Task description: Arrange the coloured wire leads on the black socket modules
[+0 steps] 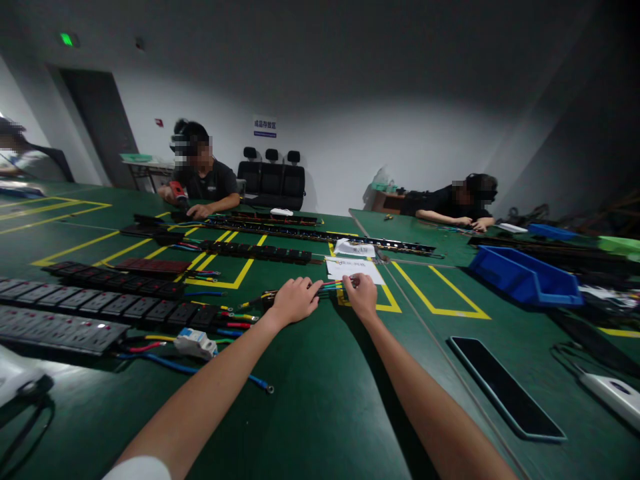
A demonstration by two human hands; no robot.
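A bundle of thin coloured wires (331, 289), green and red among them, stretches between my two hands just above the green table. My left hand (295, 300) lies over the bundle's left part with its fingers closed around it. The thumb and fingers of my right hand (361, 293) pinch the wires at their right end. Wire ends (249, 305) with yellow sleeves and ring terminals lie left of my left hand. Behind the bundle are white paper sheets (356, 269) with printed characters. My fingers hide part of the wires.
Black socket strips (100, 300) with wire leads cover the left side, a white circuit breaker (196, 344) among them. To the right are a phone (505, 387) and a blue bin (525, 277). Across the table, one person holds a red power tool (179, 193); another leans at right.
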